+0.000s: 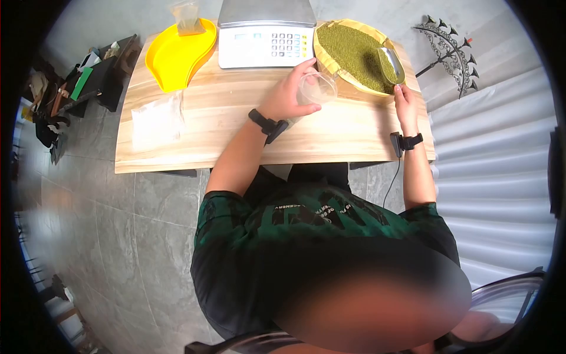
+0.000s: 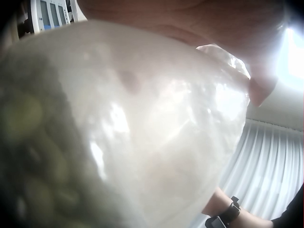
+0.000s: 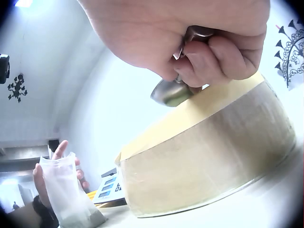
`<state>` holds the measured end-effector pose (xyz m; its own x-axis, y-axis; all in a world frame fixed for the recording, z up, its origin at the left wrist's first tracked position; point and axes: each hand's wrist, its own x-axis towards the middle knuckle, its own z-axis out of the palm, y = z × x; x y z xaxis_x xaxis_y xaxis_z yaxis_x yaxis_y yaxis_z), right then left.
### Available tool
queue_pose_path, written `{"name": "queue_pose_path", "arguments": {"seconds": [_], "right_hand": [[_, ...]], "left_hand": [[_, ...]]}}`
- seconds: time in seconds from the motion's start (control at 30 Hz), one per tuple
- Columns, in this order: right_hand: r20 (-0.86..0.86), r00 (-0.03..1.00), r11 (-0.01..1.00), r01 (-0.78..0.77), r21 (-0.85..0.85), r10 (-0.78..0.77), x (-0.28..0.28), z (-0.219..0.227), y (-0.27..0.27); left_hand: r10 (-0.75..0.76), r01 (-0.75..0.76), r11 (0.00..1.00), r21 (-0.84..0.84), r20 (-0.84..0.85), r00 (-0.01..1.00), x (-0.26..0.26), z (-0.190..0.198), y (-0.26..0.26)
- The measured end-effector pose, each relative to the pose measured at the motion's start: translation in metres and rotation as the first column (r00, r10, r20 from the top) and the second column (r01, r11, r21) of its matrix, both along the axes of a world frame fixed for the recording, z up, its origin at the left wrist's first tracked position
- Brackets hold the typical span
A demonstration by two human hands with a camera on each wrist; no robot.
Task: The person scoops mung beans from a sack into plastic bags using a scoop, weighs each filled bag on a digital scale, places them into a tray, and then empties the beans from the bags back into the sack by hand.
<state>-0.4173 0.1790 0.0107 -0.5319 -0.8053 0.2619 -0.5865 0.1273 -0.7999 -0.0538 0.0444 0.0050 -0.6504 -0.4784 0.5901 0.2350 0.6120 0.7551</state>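
Clear plastic bag [image 2: 161, 137], part-filled, just beside tub [image 3: 204, 152] of green beans [image 1: 351, 53], L hand [image 1: 288, 97] curved wide round its mouth, R hand [image 1: 407, 109] gripping loaded scoop [image 3: 168, 92] tightly: I'd say filling's underway, next move prob. needs scoop brought over bag & tipped.

Bag, translucent whitish, open-topped [image 2: 161, 128]: thin plastic film, crinkled, glossy with hard highlights. Scoop, silver, rounded [image 3: 167, 92]: smooth polished metal, reflective. Small green beans [image 1: 354, 50]: matt, grainy mass. Round tan tub [image 3: 204, 161]: smooth wall, low sheen, exact material unclear; its yellow folded rim lining [image 1: 331, 64] looks like matt paper. Scale: white boxy body [image 1: 250, 56] in smooth plastic, grey flat platter [image 1: 268, 12] in dull metal. Yellow leaf-shaped tray [image 1: 168, 62]: smooth plastic, slight gloss. Surface, pale [image 1: 236, 112]: wood grain, satin. White pleated curtain [image 1: 483, 168]: cloth, soft sheen. Grey floor [image 1: 112, 236]: smooth tile, near matt.
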Motion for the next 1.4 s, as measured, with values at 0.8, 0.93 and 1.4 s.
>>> {"name": "queue_pose_path", "arguments": {"seconds": [0.8,0.93,1.4], "right_hand": [[0.262,0.790,0.747,-0.611,0.263,0.554,0.098,0.084,0.036],[0.079,0.764,0.665,-0.604,0.439,0.641,0.101,0.105,0.026],[-0.219,0.501,0.458,-0.423,0.782,0.837,0.146,0.183,-0.025]], "left_hand": [[-0.004,0.001,0.999,-0.053,-0.054,0.999,-0.002,-0.004,-0.003],[0.008,-0.005,0.998,-0.060,0.050,0.999,0.002,0.003,0.000],[0.053,-0.047,0.993,-0.110,0.058,0.997,0.005,0.008,0.003]]}}
